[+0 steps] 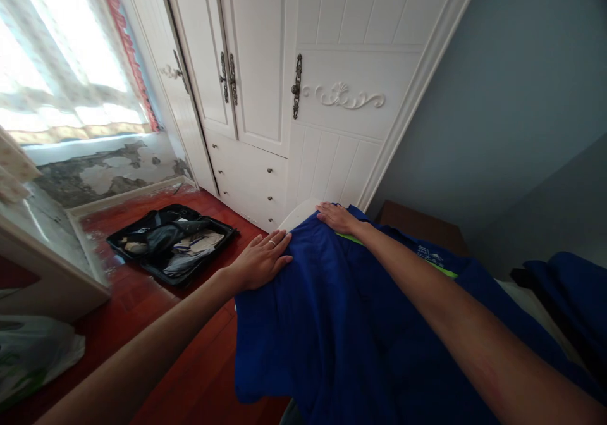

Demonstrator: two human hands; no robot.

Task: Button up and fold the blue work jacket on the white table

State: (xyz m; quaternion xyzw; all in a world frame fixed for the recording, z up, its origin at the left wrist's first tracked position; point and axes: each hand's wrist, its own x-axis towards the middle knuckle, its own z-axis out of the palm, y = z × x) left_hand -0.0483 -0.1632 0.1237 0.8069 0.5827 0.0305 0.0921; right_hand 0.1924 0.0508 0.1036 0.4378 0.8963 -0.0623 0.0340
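Observation:
A blue garment with a lime-green stripe and small white print lies spread over a white surface in front of me. My left hand rests flat on its near left edge, fingers stretched out, a ring on one finger. My right hand lies flat on the garment's far edge, fingers extended. Neither hand grips the cloth.
An open black suitcase with clothes lies on the red wooden floor at left. A white wardrobe with metal handles stands ahead. A curtained window is at far left. More blue fabric sits at right. A plastic bag lies lower left.

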